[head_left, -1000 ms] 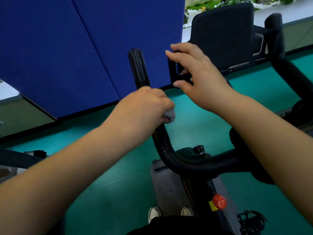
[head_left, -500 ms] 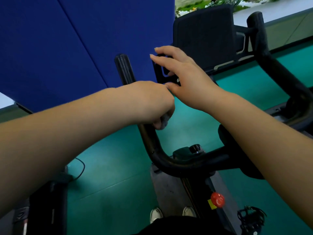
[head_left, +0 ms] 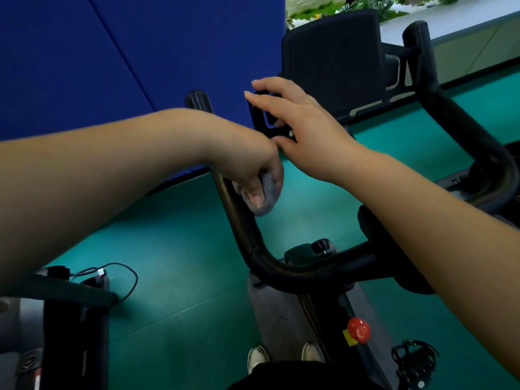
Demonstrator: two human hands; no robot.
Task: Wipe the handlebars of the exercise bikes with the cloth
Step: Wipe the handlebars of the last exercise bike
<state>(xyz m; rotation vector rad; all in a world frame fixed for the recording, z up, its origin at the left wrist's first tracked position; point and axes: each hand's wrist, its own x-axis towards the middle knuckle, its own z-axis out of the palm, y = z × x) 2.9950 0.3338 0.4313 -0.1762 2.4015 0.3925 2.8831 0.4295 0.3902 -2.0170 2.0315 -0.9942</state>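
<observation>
Slid lower along the left handlebar (head_left: pixel 239 218) since a second ago, left hand (head_left: pixel 247 161) now near the bend, fingers curled round the bar and bunching the grey cloth (head_left: pixel 266 195) against its right side. Runs long and black from the capped tip by the blue panel (head_left: pixel 112 52) down toward the viewer, then curves right into the crossbar. Rests with straight, spread fingers on the console bracket (head_left: pixel 264 119), right hand (head_left: pixel 306 136), thumb beside the left wrist.

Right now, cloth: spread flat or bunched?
Bunched. The grey cloth is wadded inside the left hand, whose fingers curl round it against the left handlebar.
</observation>
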